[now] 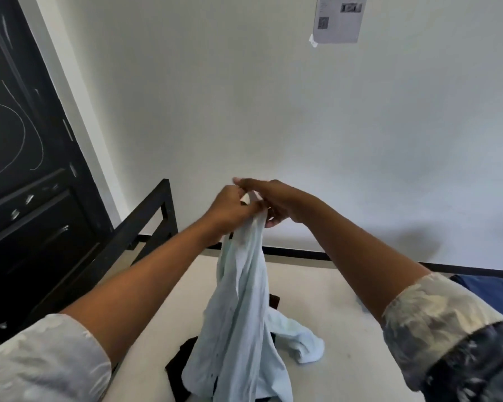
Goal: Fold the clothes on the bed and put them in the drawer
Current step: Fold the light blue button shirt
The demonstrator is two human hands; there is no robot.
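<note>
A pale blue shirt (241, 309) hangs bunched from both of my hands, held up above the bed (346, 300). My left hand (230, 210) grips its top edge with curled fingers. My right hand (273, 203) pinches the same top edge right beside it, the two hands touching. The shirt's lower part and one sleeve trail onto the mattress. A dark garment (177, 369) lies on the bed under the hanging shirt, mostly hidden by it. No drawer is in view.
A blue cloth (488, 291) lies on the bed at the right edge. The black bed frame (145, 227) runs along the left and far sides. A black door (26, 169) stands at the left; a paper sheet (339, 18) hangs on the white wall.
</note>
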